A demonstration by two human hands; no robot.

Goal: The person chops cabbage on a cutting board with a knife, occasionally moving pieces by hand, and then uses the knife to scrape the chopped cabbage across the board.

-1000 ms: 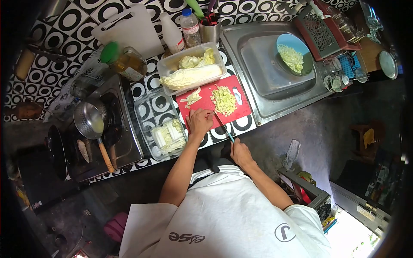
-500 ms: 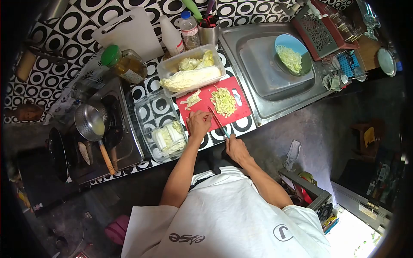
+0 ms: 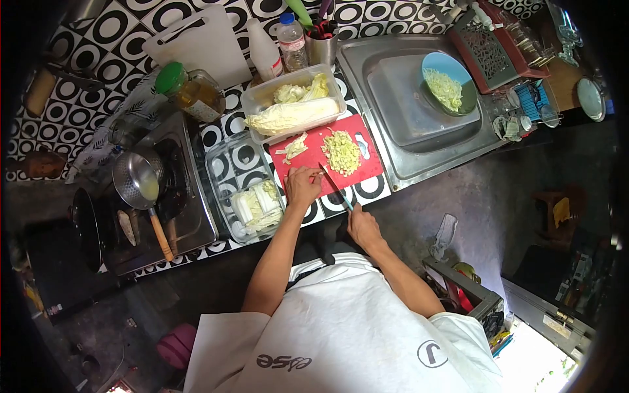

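My right hand (image 3: 363, 226) is closed round the handle of a knife (image 3: 338, 188), whose blade reaches over the red cutting board (image 3: 316, 139). At the board's lower left, my left hand (image 3: 303, 186) has its fingers bent down close to the blade tip; what lies under them is too small to make out. Chopped pale cabbage (image 3: 342, 153) is heaped on the right part of the board, with a few shreds (image 3: 293, 148) at the upper left. Left of the board, a clear glass dish (image 3: 226, 211) holds cut cabbage pieces (image 3: 257, 205).
Behind the board stands a plastic tub (image 3: 256, 101) with cabbage. A blue bowl (image 3: 473, 93) of shredded cabbage sits in the sink (image 3: 393, 154). On the left are a stove (image 3: 196, 196) and a ladle (image 3: 159, 237). A green-lidded jar (image 3: 200, 101) stands behind.
My right hand and the knife handle have shifted slightly to the right. My left hand stays in nearly the same place.
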